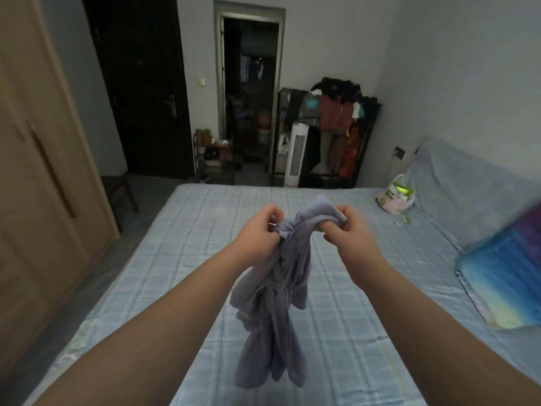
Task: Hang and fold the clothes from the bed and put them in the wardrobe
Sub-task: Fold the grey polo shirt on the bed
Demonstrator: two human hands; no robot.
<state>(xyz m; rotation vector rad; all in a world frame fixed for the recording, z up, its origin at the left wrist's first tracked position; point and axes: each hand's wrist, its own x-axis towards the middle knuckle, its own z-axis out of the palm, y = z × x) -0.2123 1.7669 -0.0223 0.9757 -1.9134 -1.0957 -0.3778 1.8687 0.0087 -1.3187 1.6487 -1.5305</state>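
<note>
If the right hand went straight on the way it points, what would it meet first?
Likely the left hand, just across the bunched grey-blue garment that both hands grip above the bed. Depth is unclear, so the right hand might pass beyond it instead.

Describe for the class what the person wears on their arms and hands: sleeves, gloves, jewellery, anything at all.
Nothing shows on either. The left hand and right hand are ungloved, with no ring or watch visible. The left forearm and right forearm are bare; no sleeve reaches into the frame.
</note>
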